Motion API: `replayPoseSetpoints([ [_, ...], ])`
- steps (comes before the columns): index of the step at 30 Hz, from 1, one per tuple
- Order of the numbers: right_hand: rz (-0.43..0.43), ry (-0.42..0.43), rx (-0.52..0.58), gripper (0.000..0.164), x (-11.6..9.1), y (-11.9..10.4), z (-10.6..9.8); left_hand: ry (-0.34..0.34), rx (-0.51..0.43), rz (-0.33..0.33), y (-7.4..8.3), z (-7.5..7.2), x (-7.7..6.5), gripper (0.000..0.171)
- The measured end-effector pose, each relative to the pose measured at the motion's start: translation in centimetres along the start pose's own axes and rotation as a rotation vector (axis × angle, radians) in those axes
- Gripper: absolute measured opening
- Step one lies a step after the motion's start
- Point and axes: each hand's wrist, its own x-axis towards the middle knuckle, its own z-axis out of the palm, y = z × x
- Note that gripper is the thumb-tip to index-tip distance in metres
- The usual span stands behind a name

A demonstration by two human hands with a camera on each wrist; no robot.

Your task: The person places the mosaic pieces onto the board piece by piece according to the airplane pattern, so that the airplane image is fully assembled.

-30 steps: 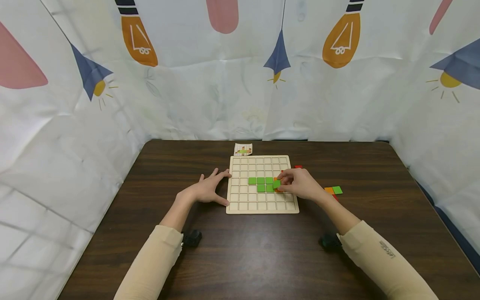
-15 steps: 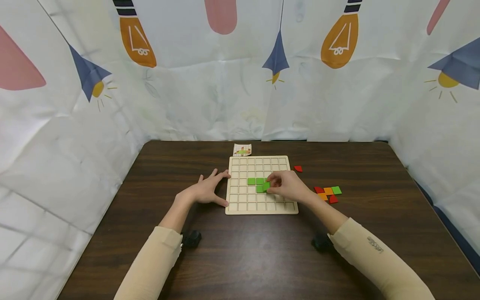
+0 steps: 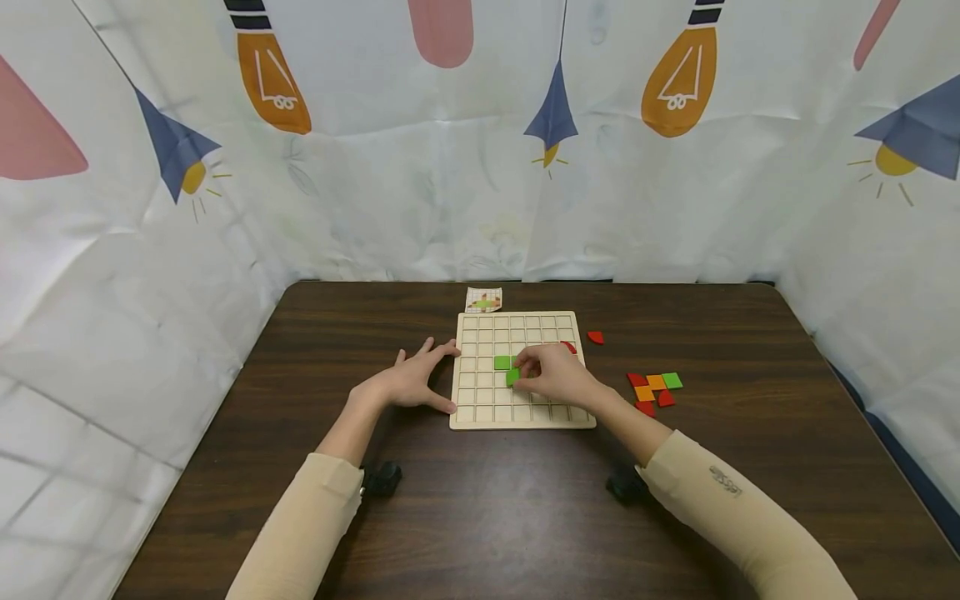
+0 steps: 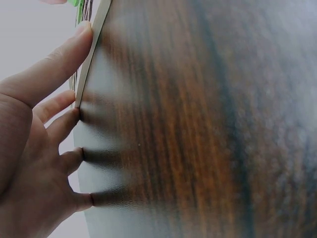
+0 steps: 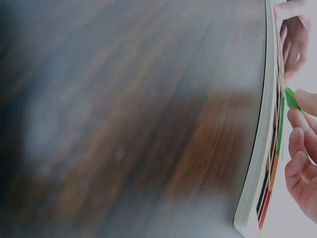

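A pale wooden grid board [image 3: 487, 414] lies on the dark table. My left hand [image 3: 408, 379] has its fingers spread, with thumb and fingertips at the board's left edge; the left wrist view has the thumb [image 4: 74, 47] right against that edge. My right hand [image 3: 557, 375] pinches a green square tile [image 5: 291, 99] between thumb and fingers, tilted close over the middle of the board. Just left of it, a green tile [image 3: 502, 362] lies in a grid cell. A red piece [image 3: 568, 346] shows past the right hand, which hides other tiles on the board.
Right of the board lie several loose red, orange and green pieces [image 3: 655, 382] and a single red rounded piece [image 3: 596, 337]. A small picture card [image 3: 483, 300] lies behind the board. A printed white cloth [image 3: 442, 200] hangs along the table's back edge.
My right hand has moved left across the board with the green tile, uncovering the red piece on the board and more loose pieces at the right. My left hand has stayed at the edge.
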Motion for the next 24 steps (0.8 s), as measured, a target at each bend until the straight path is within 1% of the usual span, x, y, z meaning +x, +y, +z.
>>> replayPoseSetpoints([
  [10,-0.01,-0.012,-0.041,0.025,0.7,-0.8,0.7,-0.002,-0.003,-0.003,0.0,0.1,0.0,0.097],
  [16,-0.002,-0.014,-0.102,0.025,1.1,-0.9,1.1,0.0,-0.005,-0.003,-0.1,0.1,0.0,0.097],
  [24,0.02,-0.007,-0.147,0.024,1.4,-1.1,1.2,-0.001,-0.004,0.002,-0.1,0.1,0.1,0.097],
])
